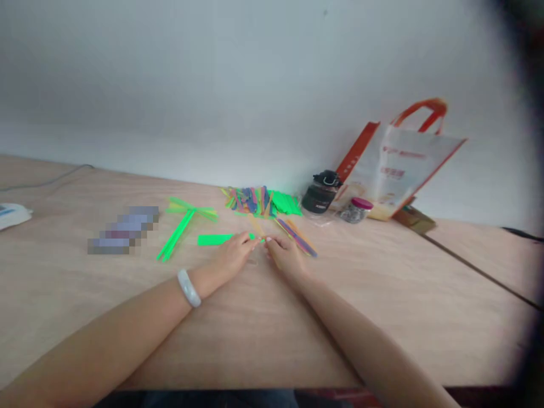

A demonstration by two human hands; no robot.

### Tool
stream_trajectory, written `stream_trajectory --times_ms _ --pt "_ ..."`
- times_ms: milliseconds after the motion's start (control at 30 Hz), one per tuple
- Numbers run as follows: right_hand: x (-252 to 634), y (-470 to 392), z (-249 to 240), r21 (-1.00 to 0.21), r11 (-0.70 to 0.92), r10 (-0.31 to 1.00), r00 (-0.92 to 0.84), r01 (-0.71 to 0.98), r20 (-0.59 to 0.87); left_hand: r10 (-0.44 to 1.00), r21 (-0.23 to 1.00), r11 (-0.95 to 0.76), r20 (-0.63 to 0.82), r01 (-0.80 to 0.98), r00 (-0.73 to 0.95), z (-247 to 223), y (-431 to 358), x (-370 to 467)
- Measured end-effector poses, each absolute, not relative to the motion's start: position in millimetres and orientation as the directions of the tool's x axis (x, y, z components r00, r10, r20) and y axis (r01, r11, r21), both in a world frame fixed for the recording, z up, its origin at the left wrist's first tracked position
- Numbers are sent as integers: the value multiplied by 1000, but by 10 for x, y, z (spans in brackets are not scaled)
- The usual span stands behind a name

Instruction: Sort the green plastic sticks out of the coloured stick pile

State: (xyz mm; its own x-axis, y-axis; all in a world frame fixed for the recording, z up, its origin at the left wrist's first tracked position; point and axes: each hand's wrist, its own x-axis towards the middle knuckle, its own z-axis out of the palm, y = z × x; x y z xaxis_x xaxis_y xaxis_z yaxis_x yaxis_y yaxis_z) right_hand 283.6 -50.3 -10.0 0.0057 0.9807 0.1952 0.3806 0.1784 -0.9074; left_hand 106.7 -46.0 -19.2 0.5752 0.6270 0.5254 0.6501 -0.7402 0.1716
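My left hand and my right hand meet just above the table, fingertips pinched close together. Between them is a thin paper strip, pale orange-yellow, running away from the fingers; its near end is hidden. A flat band of bright green strips lies beside and partly under my left hand. Just past my right hand rests a small bundle of purple, orange and yellow strips. On the left, long green strips lie below a crosswise yellow-green bunch.
A heap of mixed coloured strips and a green pile lie near the wall. To the right stand a black bottle, a jar with a magenta lid and a white-and-orange bag. A blurred-out object lies left.
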Motion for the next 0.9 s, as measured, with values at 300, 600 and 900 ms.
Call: stream_trajectory --times_ms 300,600,900 --pt "2774 -547 -120 -902 225 973 -43 369 225 654 220 -725 514 652 554 -200 -456 1044" --pt "2797 -587 -139 -647 488 852 -160 586 498 695 186 -676 483 713 533 -159 -519 1029" --pt "2771 -628 -131 -653 495 852 -173 574 494 671 203 -699 518 686 530 -169 -536 1008"
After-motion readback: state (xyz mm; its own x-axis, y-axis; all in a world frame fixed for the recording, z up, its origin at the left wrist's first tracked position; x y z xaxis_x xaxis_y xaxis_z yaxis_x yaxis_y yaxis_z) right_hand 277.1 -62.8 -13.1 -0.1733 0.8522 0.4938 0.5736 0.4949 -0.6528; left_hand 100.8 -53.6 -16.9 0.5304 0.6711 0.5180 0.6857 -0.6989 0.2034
